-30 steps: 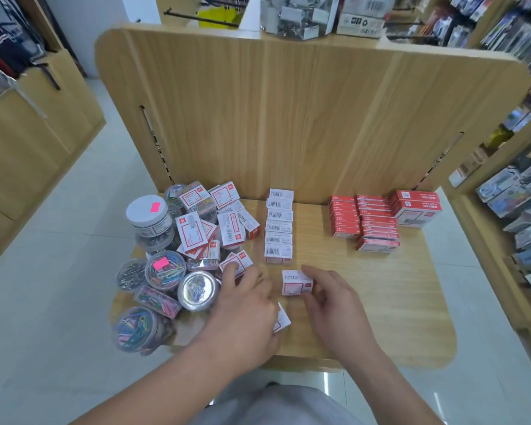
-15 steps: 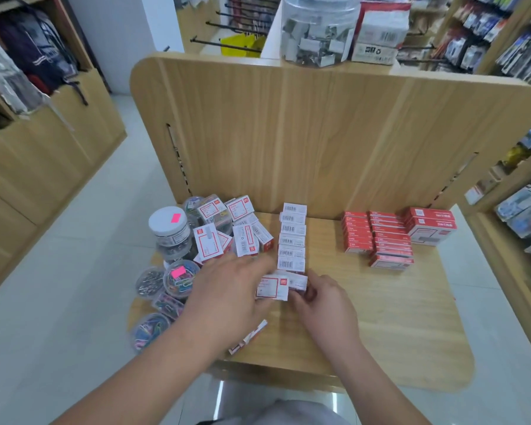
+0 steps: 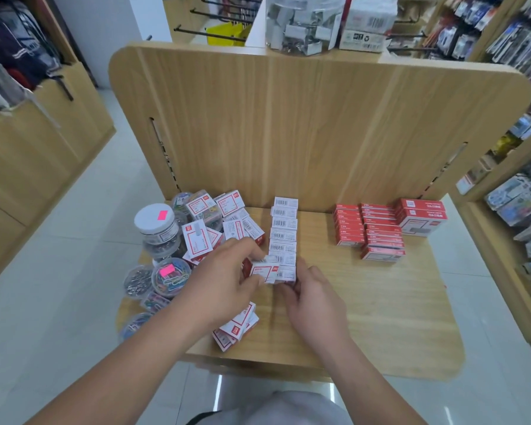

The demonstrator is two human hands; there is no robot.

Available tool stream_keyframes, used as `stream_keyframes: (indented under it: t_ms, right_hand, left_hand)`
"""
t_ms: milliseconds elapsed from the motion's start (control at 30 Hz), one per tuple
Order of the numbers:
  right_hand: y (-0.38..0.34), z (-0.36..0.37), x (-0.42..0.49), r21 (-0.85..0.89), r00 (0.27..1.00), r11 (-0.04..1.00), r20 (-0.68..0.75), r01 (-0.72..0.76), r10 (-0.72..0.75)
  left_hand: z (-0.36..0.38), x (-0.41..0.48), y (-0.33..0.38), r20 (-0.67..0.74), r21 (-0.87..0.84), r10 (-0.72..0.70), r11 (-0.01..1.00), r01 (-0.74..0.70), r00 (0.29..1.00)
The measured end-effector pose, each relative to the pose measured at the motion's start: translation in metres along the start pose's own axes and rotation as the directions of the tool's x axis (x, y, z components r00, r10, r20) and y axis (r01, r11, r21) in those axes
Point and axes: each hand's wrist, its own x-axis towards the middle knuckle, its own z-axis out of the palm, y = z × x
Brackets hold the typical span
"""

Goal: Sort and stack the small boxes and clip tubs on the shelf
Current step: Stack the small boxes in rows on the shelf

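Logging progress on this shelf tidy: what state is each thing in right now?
Left hand: grips a white-and-red box.
Right hand: pinches the row's end box.
White box row: lined up.
Red boxes: stacked.
Box pile: jumbled.
Jar: upright, lidded.
Clip tubs: closed.

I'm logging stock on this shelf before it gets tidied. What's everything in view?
white barcoded small boxes: about seven, white, one row down mid-shelf
heaped white-and-red small boxes: uncounted, back left
front white-and-red boxes: a few, under the left forearm
flat red boxes: two rows, red, back right
larger red-and-white boxes: two, stacked, far right
clear round clip tubs: at least four, left edge
white-lidded clear jar: one, pink sticker, left
wooden shelf: one, tan
left hand: grips the held white-and-red box at the row's near end
right hand: pinches the nearest row box
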Motion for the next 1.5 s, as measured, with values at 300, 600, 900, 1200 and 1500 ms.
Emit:
stream_keyframes:
  t_ms: [300,600,900,1200,1500]
  right_hand:
    - [-0.003,-0.043,-0.026,0.695,0.999,0.719,0.036,-0.022,-0.004]
    - [0.01,-0.014,-0.037,0.492,0.999,0.871,-0.045,-0.001,0.027]
    - [-0.01,0.006,-0.037,0.536,0.971,0.837,-0.121,-0.11,0.205]
    - [-0.021,0.006,-0.043,0.339,0.976,0.939,-0.178,-0.062,0.129]
    - [-0.019,0.014,-0.045,0.25,0.977,0.968,-0.195,-0.032,0.082]
  left_hand:
    - [0.007,-0.002,0.008,0.145,-0.214,0.04,0.977,-0.008,0.989]
    - [-0.036,-0.043,-0.013,-0.167,0.105,0.117,0.989,-0.1,0.979]
    - [-0.018,-0.074,-0.019,-0.006,0.215,0.033,0.976,-0.031,0.999]
    - [-0.007,-0.07,-0.017,0.002,0.385,0.057,0.922,-0.053,0.998]
    - [-0.015,-0.058,-0.007,0.082,0.412,-0.028,0.911,-0.009,0.996]
